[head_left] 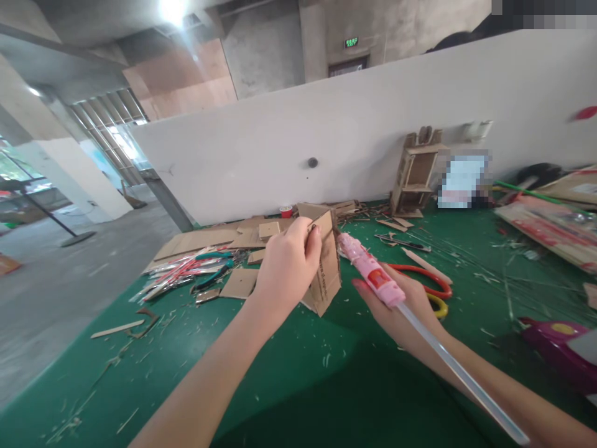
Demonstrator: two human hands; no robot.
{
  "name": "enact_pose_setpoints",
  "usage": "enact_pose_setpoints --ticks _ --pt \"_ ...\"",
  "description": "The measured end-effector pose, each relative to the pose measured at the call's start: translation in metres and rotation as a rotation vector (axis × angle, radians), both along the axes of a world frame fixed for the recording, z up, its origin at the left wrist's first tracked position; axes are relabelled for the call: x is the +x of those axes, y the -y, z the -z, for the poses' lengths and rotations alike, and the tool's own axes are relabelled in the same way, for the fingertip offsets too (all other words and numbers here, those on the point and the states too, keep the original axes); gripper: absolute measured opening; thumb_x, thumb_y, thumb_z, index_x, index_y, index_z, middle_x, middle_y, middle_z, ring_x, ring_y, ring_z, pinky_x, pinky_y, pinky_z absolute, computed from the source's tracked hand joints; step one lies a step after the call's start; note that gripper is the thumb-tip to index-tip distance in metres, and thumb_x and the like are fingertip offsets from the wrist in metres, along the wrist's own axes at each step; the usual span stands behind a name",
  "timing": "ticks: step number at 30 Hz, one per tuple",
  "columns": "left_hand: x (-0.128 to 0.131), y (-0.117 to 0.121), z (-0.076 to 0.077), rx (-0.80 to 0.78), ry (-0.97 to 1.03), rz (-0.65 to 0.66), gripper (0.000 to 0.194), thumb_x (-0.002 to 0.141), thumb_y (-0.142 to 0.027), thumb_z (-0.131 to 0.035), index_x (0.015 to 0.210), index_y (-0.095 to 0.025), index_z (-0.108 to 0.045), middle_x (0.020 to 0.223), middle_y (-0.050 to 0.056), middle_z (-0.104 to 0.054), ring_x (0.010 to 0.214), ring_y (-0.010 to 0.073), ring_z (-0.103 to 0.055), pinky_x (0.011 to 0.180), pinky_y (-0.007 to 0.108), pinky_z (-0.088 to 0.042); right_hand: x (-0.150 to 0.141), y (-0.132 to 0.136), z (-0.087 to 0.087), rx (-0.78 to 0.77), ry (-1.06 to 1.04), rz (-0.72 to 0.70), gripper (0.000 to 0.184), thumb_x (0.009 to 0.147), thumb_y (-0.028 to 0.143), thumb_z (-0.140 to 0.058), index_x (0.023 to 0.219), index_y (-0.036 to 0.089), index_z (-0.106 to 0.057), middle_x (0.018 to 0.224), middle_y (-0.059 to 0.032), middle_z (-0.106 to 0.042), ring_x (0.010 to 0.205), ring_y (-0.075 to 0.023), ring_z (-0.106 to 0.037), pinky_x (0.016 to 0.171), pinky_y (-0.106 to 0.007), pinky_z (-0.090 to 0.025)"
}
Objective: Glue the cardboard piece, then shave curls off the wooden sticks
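The left hand (289, 264) pinches a folded cardboard piece (326, 280) near its upper edge, holding it up over the near part of the green counter (280, 386). The right hand (401, 305) is closed around a pink hot-glue gun (373, 270), whose front end points at the cardboard's right edge; whether the tip touches it, I cannot tell. A clear glue stick (459, 367) runs out of the back of the gun, over the right forearm.

The cardboard should be very light, with a dry, matte face that is unlikely to slip. Its flat panels look fairly stiff, but the folds would give and the thin edges could crush under a hard squeeze. A gentle pinch on a panel, away from the gun's front, seems the best hold. The gun looks like light, hard plastic, best gripped by its handle, which the hand largely hides; its nozzle may be hot and is no place for fingers. The long stick probably bends a little and could snag, so it wants room behind.
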State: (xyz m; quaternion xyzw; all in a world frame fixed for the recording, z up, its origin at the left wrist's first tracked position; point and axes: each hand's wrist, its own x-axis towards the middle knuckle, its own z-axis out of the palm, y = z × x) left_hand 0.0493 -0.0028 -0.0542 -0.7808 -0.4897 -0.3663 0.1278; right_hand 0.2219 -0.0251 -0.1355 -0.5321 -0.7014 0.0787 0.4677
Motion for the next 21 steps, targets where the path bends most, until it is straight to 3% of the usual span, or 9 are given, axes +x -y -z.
enact_pose_setpoints --ticks 5,11,14,21 --pt "0.000 0.000 -0.001 0.003 0.001 -0.012 0.017 0.089 -0.024 -0.039 0.083 -0.017 -0.053 0.056 0.000 -0.054 0.053 0.0133 -0.051 0.052 0.027 -0.032 0.002 0.005 0.010 -0.023 0.016 -0.022 0.022 0.079 0.042 -0.050 0.073 0.020 -0.053 0.063 -0.0025 -0.059 0.054 -0.0150 -0.054 0.050 -0.025 -0.039" --pt "0.000 0.000 -0.001 0.001 0.000 -0.008 0.017 0.089 -0.025 -0.039 0.084 -0.016 -0.054 0.059 0.000 -0.057 0.054 0.0133 -0.052 0.053 0.027 -0.033 0.002 0.005 -0.002 0.000 0.010 -0.014 0.021 0.079 0.041 -0.051 0.085 0.022 -0.055 0.069 -0.0018 -0.062 0.057 -0.0144 -0.056 0.053 -0.024 -0.040" --pt "0.000 0.000 0.000 0.013 0.006 -0.005 0.016 0.089 -0.023 -0.040 0.086 -0.016 -0.054 0.062 0.001 -0.058 0.056 0.0133 -0.052 0.054 0.027 -0.034 0.001 0.002 -0.005 -0.025 -0.006 -0.003 0.021 0.078 0.042 -0.051 0.079 0.021 -0.053 0.063 -0.0005 -0.060 0.053 -0.0136 -0.054 0.049 -0.024 -0.039" --pt "-0.001 0.000 0.000 -0.008 0.015 -0.001 0.016 0.088 -0.024 -0.040 0.081 -0.016 -0.053 0.055 -0.002 -0.051 0.051 0.0118 -0.047 0.052 0.026 -0.032 0.006 0.008 0.010 -0.066 0.074 -0.033 0.026 0.079 0.043 -0.048 0.081 0.019 -0.057 0.062 -0.0033 -0.060 0.052 -0.0152 -0.054 0.049 -0.025 -0.040"
